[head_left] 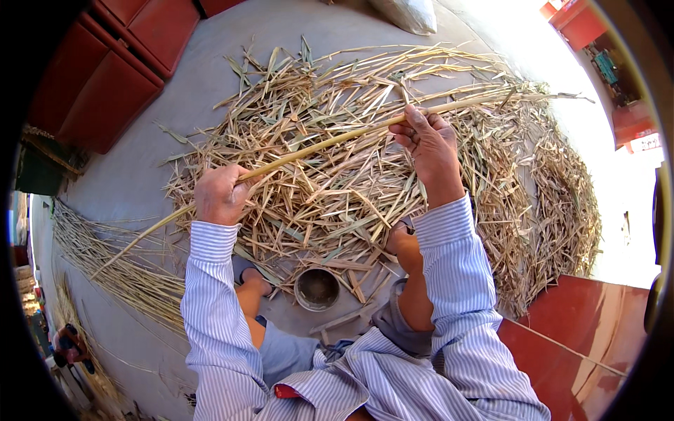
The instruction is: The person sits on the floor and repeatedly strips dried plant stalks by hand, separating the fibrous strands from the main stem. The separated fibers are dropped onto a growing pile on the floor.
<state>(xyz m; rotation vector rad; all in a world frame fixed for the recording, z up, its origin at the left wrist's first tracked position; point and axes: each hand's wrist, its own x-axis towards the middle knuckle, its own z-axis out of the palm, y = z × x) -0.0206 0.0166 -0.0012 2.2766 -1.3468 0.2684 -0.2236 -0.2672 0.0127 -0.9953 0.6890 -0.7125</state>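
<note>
left hand [221,195] closed around long yellowish stalk [326,145], right hand [433,147] pinching it farther along between thumb and fingers, hands well apart; stalk slants above heap of dry leaf strips [337,189], lower left end crossing bundle of thin stalks [121,258] on grey floor [184,88]; round bowl [300,289] on floor between feet [255,281], near heap's edge; red panel [562,312] at lower right

Left hand [221,195], left of centre, and right hand [431,149], upper right of centre, grip one long stalk [323,145]. Bowl [317,308]: lower centre, before the leaf pile [302,203].
</note>
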